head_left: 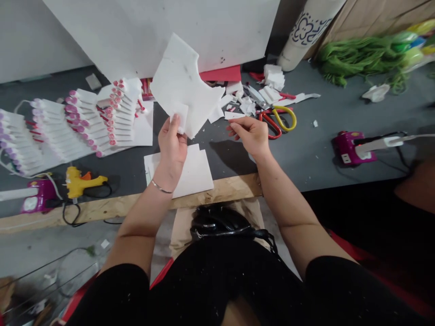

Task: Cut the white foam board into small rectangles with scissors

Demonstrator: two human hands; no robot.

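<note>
My left hand pinches a large white sheet with a curved cut-out, together with a small white square under the thumb. My right hand is closed in a loose pinch just right of the sheet, above the dark table; whether its fingers hold anything small cannot be made out. White scraps lie just beyond it. Scissors with one red and one yellow handle rest beside the right hand. A stack of white sheets lies at the table's near edge, partly behind my left wrist.
Rows of white tubes with pink and purple ends cover the left side. A yellow glue gun sits near the edge. Purple power blocks stand at both sides. Green cord and a white bottle are at the back right.
</note>
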